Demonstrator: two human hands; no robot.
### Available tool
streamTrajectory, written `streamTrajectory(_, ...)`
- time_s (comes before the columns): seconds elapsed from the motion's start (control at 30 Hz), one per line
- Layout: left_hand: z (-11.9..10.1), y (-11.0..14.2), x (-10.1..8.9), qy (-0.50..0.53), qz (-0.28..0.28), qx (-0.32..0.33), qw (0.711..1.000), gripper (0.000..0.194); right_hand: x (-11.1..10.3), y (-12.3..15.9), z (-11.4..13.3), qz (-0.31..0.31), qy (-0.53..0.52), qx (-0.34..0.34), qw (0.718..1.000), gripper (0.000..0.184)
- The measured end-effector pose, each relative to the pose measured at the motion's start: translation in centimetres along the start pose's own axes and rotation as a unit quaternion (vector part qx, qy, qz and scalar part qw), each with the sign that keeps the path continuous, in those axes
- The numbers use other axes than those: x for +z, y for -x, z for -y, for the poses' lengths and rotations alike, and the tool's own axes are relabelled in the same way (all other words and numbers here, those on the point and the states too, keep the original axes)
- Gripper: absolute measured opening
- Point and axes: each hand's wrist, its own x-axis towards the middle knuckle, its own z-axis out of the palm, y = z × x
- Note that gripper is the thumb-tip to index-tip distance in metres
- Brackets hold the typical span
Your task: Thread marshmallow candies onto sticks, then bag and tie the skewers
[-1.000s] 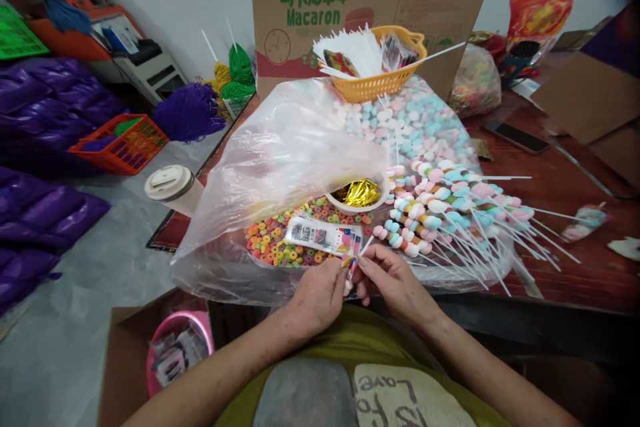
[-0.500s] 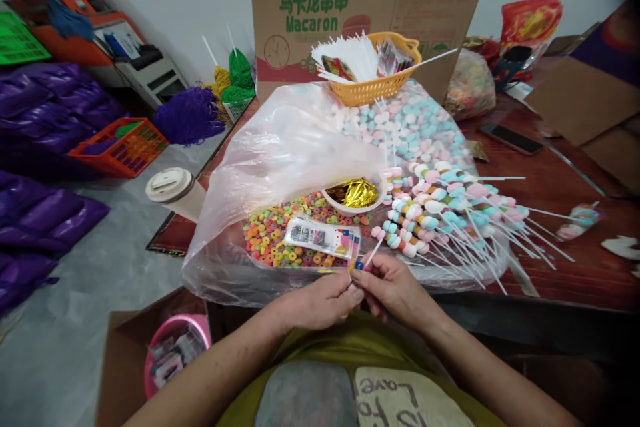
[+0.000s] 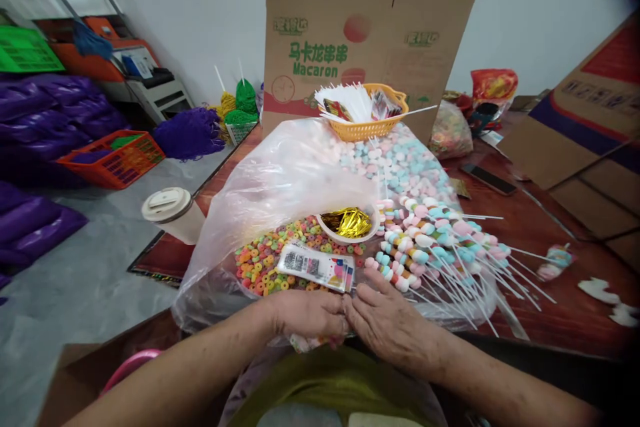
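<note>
My left hand (image 3: 311, 315) is palm down at the front table edge, its fingers curled. A clear-wrapped bundle with coloured pieces (image 3: 311, 343) shows below it; I cannot tell exactly what it is. My right hand (image 3: 393, 327) meets the left fingertips, its own fingers bent and pressed together. Whatever lies between the fingers is hidden. Just beyond lie printed plastic sachets (image 3: 317, 268) on coloured cereal rings (image 3: 260, 260). A white bowl (image 3: 373, 232) holds gold twist ties (image 3: 353, 221). To the right, marshmallow skewers (image 3: 440, 233) lie heaped with white sticks outward.
Behind stands a yellow basket (image 3: 360, 132) of white sticks, before a tall cardboard box (image 3: 375, 7). A lidded cup (image 3: 175, 213) is at the left edge. A phone (image 3: 489, 179), a wrapped skewer (image 3: 556, 260) and crumpled tissue (image 3: 600, 292) lie on the right.
The camera view has tilted up. My hands went from pinching a small wrapper and a white stick to lying lower and flatter, fingertips together, over the wrapped bundle.
</note>
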Motion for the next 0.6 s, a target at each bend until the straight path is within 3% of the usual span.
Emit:
streamTrajectory(0.07,0.2,0.1,0.2,-0.192,-0.064,0.003,0.979,0.012,0.6,-0.4,0.6,0.046,-0.135,0.094,0.985,0.017)
streamTrajectory(0.1,0.5,0.2,0.5,-0.293,-0.104,0.018,0.950,0.008,0.7,-0.6,0.9,0.074,-0.241,0.149,0.956,0.016)
streamTrajectory(0.2,1.5,1.1,1.1,-0.462,-0.192,0.113,0.858,0.014,-0.1,-1.4,0.5,0.162,-0.510,0.235,0.811,0.022)
streamTrajectory(0.23,1.9,1.3,1.3,-0.465,-0.227,0.138,0.845,0.016,-0.7,-1.8,-0.2,0.191,-0.562,0.230,0.772,0.025)
streamTrajectory(0.27,2.2,1.6,1.4,-0.441,-0.267,0.143,0.845,0.018,-1.5,-2.3,-1.3,0.209,-0.588,0.218,0.750,0.027)
streamTrajectory(0.33,2.7,1.8,1.5,-0.317,-0.352,0.104,0.875,0.021,-2.9,-3.8,-4.3,0.199,-0.580,0.216,0.760,0.031)
streamTrajectory(0.37,2.9,1.7,1.5,-0.223,-0.388,0.066,0.892,0.024,-3.3,-4.7,-6.1,0.159,-0.525,0.240,0.801,0.030)
streamTrajectory(0.4,3.0,1.5,1.5,-0.115,-0.414,0.026,0.903,0.027,-3.4,-5.8,-7.8,0.100,-0.416,0.280,0.860,0.031)
streamTrajectory(0.43,3.1,1.2,1.5,-0.004,-0.422,-0.011,0.907,0.029,-3.2,-6.9,-9.4,0.086,-0.291,0.312,0.900,0.027)
streamTrajectory(0.5,3.4,0.6,1.6,0.201,-0.407,-0.068,0.888,0.028,-1.8,-9.1,-11.6,0.100,-0.234,0.331,0.909,0.019)
streamTrajectory(0.6,3.9,0.0,1.7,0.412,-0.372,-0.111,0.824,0.029,0.8,-11.0,-12.7,0.124,-0.210,0.347,0.906,0.016)
